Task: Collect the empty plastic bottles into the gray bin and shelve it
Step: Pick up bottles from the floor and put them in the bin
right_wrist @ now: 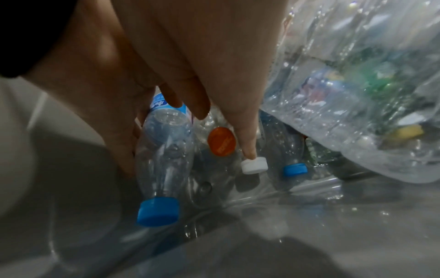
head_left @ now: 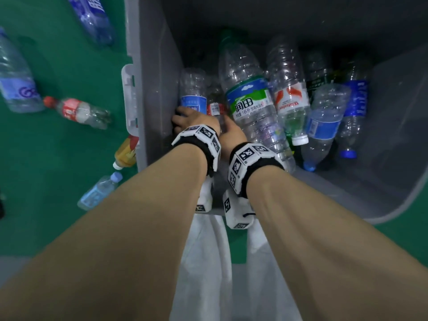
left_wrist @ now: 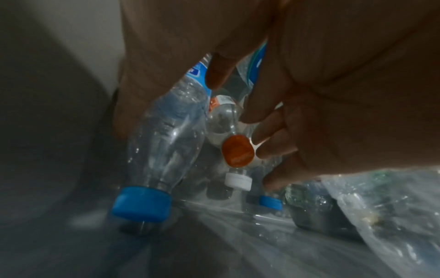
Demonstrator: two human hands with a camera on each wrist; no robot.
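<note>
Both my hands reach into the near left corner of the gray bin (head_left: 157,89), which holds several empty clear bottles. My left hand (head_left: 192,119) wraps a clear bottle with a blue label and blue cap (right_wrist: 164,159), fingers along its left side against the bin wall and the thumb (left_wrist: 214,75) on its right. My right hand (head_left: 232,134) lies just to the right with straight fingers; one fingertip (right_wrist: 247,150) touches a bottle's white cap (right_wrist: 254,165). An orange-capped bottle (right_wrist: 221,141) lies between them. A large bottle with a green and blue label (head_left: 250,98) leans beside my right hand.
Outside the bin, several bottles lie on the green floor: a red-label one (head_left: 76,111), a large blue-label one (head_left: 16,82), a yellow-label one (head_left: 126,154) and a small blue one (head_left: 99,191). A white latch (head_left: 130,98) sticks out from the bin's left wall.
</note>
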